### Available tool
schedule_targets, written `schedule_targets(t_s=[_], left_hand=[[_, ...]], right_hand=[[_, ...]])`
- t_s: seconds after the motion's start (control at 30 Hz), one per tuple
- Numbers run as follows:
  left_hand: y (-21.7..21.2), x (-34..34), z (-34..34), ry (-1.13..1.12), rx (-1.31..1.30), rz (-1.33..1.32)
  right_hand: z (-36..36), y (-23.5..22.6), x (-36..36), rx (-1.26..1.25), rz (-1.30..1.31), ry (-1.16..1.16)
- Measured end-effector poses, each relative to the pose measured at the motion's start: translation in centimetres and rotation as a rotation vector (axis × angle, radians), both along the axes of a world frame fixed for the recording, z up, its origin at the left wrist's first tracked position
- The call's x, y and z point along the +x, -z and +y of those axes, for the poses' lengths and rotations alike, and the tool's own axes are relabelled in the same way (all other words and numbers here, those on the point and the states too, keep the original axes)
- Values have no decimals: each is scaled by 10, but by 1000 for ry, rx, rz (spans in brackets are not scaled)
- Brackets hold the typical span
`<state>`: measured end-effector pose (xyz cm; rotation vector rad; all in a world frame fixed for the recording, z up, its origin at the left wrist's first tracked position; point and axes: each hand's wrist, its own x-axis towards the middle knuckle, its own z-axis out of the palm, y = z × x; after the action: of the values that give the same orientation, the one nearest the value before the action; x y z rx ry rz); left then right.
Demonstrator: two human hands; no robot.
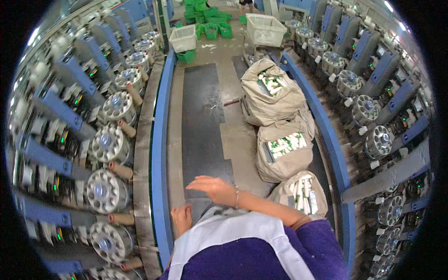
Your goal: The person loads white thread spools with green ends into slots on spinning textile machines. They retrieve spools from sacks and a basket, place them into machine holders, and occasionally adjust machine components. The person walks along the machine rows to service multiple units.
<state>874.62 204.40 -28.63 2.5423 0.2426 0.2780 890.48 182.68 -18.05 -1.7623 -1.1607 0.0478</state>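
Note:
My right hand [215,190] reaches across in front of my body, its fingers stretched out and a thin bracelet at the wrist. Nothing shows in it. Lower and to the left is my left hand [182,216], its fingers loosely bent and apart, with no object visible in it. It is nearest to the blue rail [161,186] along the left machine row. To the right of my hands, a beige cloth sack [279,189] stands beside my right forearm, holding white yarn tubes [303,193]. Two more sacks, a middle one [263,170] and a far one [249,109], hold white and green tubes.
Winding machines with round grey magazines [108,191] line the left side; similar magazines [379,141] line the right. A blue rail [326,140] edges the right row. Down the aisle stand a white bin [183,38], a larger white bin [266,30] and stacked green baskets [210,21].

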Motion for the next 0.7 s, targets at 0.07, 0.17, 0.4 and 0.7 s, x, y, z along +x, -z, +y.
schedule_targets(t_s=[0.07,0.17,0.4,0.7], left_hand=[[5,130,13,66,-14,36],[-7,357,-6,647,175,94],[-25,752,-27,993,-176,37],[77,1049,238,614,355,955]], right_hand=[[-11,16,95,-74,54,63],[-82,54,196,-487,97,527],[-162,87,459,-414,546,1081],[120,-7,1091,-14,-259,97]])
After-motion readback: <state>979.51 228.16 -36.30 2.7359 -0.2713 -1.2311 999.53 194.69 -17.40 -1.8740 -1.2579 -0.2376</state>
